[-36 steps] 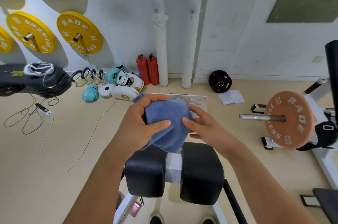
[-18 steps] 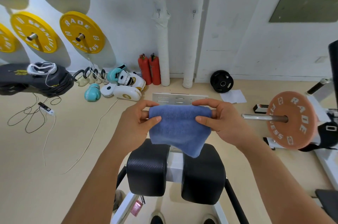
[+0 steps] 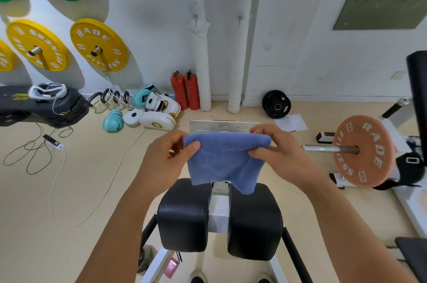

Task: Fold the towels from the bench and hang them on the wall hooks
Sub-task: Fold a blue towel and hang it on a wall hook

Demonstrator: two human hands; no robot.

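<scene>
We take the bench (image 3: 219,218) as our landmark: its two black pads sit low in the middle, with a white frame between them. Beyond the bench the white wall (image 3: 288,40) carries two small hooks (image 3: 195,16), both bare. Right of the bench an orange weight plate (image 3: 362,151) sits on a steel bar. Just above the bench pads hangs the blue towel (image 3: 224,160), folded, its lower corner drooping over the gap between the pads. Our left hand (image 3: 166,160) pinches the towel's upper left corner between thumb and curled fingers; our right hand (image 3: 279,153) pinches the upper right corner the same way.
</scene>
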